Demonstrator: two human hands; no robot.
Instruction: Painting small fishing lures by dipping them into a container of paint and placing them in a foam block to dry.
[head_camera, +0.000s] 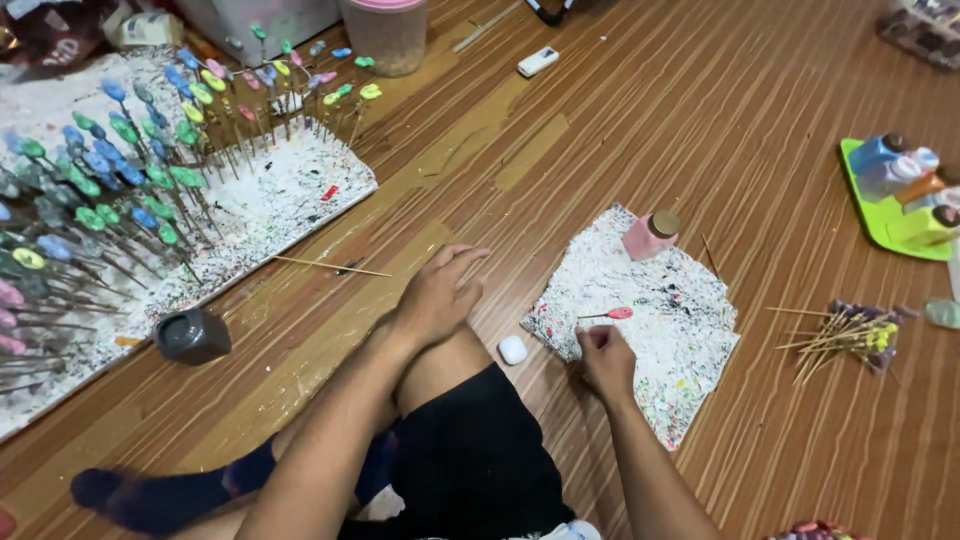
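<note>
Right hand (606, 358) pinches red-tipped stick (610, 314) (tip just above).

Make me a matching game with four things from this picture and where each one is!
Things:
1. pink paint bottle
2. dark grey jar
3. small white block
4. green tray

Places:
A. on the bare wood floor beside the person's knee
B. far right, holding several bottles
C. on the top edge of the paint-splattered sheet
D. by the edge of the big board stuck full of painted sticks

Pairs: 1-C, 2-D, 3-A, 4-B
</note>
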